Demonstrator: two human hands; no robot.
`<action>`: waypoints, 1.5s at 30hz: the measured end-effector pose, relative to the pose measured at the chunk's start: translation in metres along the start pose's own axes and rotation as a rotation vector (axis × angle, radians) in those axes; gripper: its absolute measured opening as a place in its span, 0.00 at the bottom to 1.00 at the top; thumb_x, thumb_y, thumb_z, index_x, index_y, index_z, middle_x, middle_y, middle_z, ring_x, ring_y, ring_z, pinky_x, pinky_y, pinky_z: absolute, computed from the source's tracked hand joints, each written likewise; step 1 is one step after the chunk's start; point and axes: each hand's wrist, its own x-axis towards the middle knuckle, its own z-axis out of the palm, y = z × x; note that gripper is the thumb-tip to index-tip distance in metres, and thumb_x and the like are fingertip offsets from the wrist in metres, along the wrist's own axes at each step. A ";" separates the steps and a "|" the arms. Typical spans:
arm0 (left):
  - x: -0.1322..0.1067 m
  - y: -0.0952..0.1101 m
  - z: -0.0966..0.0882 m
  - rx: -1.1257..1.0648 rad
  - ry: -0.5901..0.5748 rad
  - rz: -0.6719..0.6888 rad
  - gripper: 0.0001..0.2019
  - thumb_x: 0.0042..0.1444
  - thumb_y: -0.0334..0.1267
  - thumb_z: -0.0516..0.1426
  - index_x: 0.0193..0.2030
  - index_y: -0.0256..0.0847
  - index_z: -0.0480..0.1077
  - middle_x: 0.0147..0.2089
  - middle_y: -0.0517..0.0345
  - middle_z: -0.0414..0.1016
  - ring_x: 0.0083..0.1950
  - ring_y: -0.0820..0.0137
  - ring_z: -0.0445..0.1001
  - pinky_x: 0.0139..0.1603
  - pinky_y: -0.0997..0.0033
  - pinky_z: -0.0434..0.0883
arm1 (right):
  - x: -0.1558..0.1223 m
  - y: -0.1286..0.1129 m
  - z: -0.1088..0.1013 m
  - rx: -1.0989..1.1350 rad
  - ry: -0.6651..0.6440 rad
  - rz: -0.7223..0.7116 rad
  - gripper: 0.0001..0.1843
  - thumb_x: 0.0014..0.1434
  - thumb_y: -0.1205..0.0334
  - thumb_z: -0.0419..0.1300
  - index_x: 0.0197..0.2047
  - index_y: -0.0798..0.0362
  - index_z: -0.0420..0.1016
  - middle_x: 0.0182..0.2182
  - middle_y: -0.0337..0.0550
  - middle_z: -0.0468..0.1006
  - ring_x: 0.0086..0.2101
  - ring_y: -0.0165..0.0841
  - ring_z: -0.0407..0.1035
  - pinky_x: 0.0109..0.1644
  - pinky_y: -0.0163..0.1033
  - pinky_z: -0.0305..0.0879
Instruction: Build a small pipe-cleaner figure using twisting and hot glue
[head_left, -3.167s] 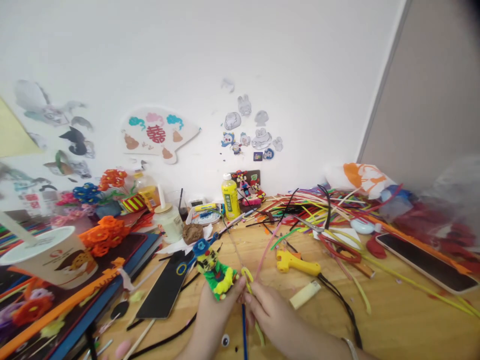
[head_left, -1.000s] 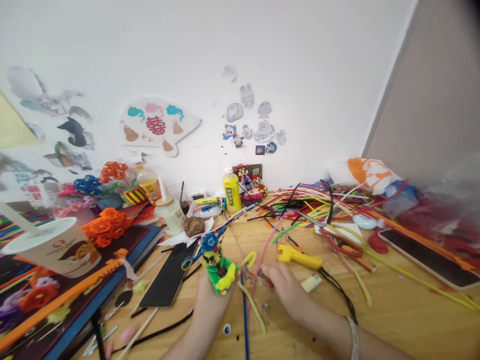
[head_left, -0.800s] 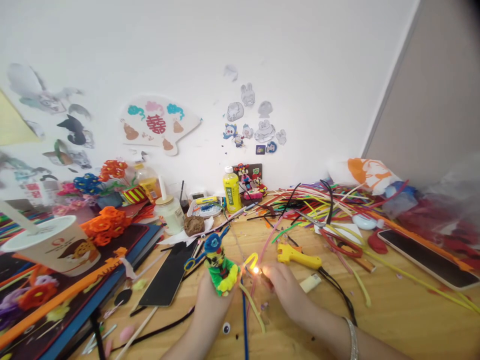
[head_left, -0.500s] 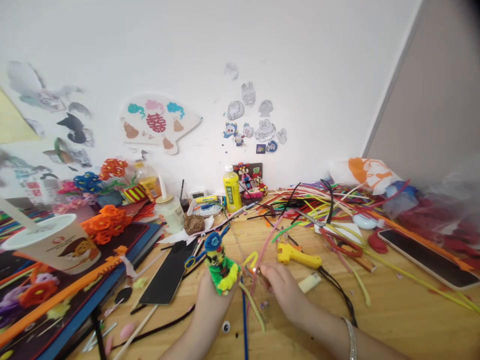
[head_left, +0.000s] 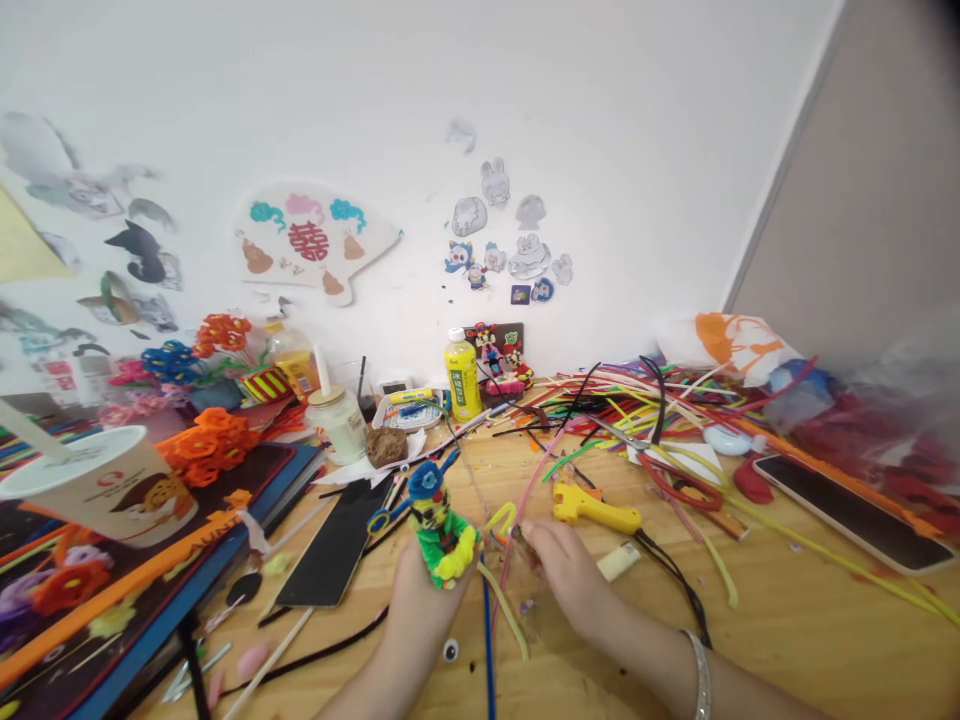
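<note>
A small pipe-cleaner doll with a blue hat, green body and yellow tufts is held upright by my left hand, whose fingers are mostly hidden behind it. A bent yellow pipe cleaner sticks out beside the doll, toward my right hand. The fingers of that hand are closed around a small, mostly covered thing, perhaps a lighter, close to the yellow loop. Below and between the hands lie a pale yellow-green pipe cleaner, a blue pipe cleaner and a googly eye.
A yellow glue gun with a black cord lies right of my hands. Scissors rest by a heap of colourful pipe cleaners. Phones, a yellow bottle, a glass jar and a drink cup stand or lie around.
The small bright glow at my right fingertips is gone. Both hands have barely moved; the camera view has shifted slightly.
</note>
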 end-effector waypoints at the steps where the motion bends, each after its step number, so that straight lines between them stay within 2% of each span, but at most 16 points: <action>1: 0.000 -0.001 0.000 0.003 -0.001 0.000 0.05 0.36 0.37 0.58 0.20 0.39 0.67 0.20 0.59 0.70 0.23 0.70 0.68 0.25 0.72 0.67 | 0.000 0.000 -0.001 -0.007 0.011 -0.001 0.17 0.56 0.55 0.45 0.18 0.51 0.56 0.17 0.34 0.59 0.24 0.30 0.56 0.28 0.35 0.50; 11: 0.001 -0.004 0.000 0.016 -0.023 0.015 0.04 0.38 0.37 0.57 0.21 0.38 0.67 0.21 0.58 0.71 0.24 0.70 0.69 0.26 0.72 0.68 | 0.007 -0.003 -0.008 0.033 0.013 -0.010 0.17 0.57 0.56 0.44 0.19 0.51 0.54 0.17 0.33 0.55 0.22 0.28 0.54 0.27 0.34 0.49; 19: -0.001 -0.002 0.001 -0.018 -0.046 -0.023 0.05 0.35 0.36 0.58 0.21 0.37 0.68 0.22 0.56 0.72 0.25 0.67 0.71 0.27 0.70 0.68 | 0.009 0.004 -0.011 0.058 0.021 -0.019 0.17 0.57 0.54 0.44 0.21 0.52 0.57 0.19 0.34 0.58 0.24 0.29 0.55 0.29 0.34 0.51; 24: -0.003 0.002 0.001 -0.041 -0.072 -0.054 0.07 0.36 0.38 0.59 0.21 0.37 0.69 0.23 0.56 0.71 0.25 0.67 0.70 0.28 0.69 0.68 | 0.008 -0.005 -0.010 0.153 -0.041 0.024 0.17 0.55 0.52 0.45 0.19 0.51 0.56 0.18 0.34 0.57 0.23 0.28 0.54 0.27 0.34 0.50; 30: -0.007 0.005 0.003 -0.099 -0.086 -0.070 0.07 0.37 0.38 0.60 0.22 0.38 0.68 0.19 0.62 0.66 0.22 0.72 0.65 0.23 0.74 0.64 | 0.007 -0.012 -0.007 0.298 -0.134 0.147 0.18 0.50 0.47 0.47 0.19 0.52 0.56 0.18 0.34 0.57 0.21 0.27 0.52 0.24 0.33 0.48; 35: -0.008 0.003 0.004 -0.125 -0.112 -0.071 0.07 0.38 0.38 0.60 0.22 0.38 0.67 0.18 0.64 0.63 0.20 0.75 0.62 0.19 0.77 0.60 | 0.005 -0.007 -0.006 0.265 -0.230 0.103 0.18 0.53 0.50 0.44 0.19 0.52 0.56 0.18 0.34 0.57 0.20 0.26 0.50 0.22 0.33 0.45; 45: -0.009 0.002 0.001 -0.109 -0.111 -0.096 0.08 0.38 0.38 0.60 0.23 0.37 0.66 0.19 0.63 0.63 0.19 0.76 0.60 0.19 0.77 0.58 | 0.006 0.000 -0.003 0.306 -0.261 0.103 0.18 0.54 0.52 0.42 0.19 0.52 0.55 0.17 0.33 0.55 0.19 0.25 0.49 0.22 0.32 0.45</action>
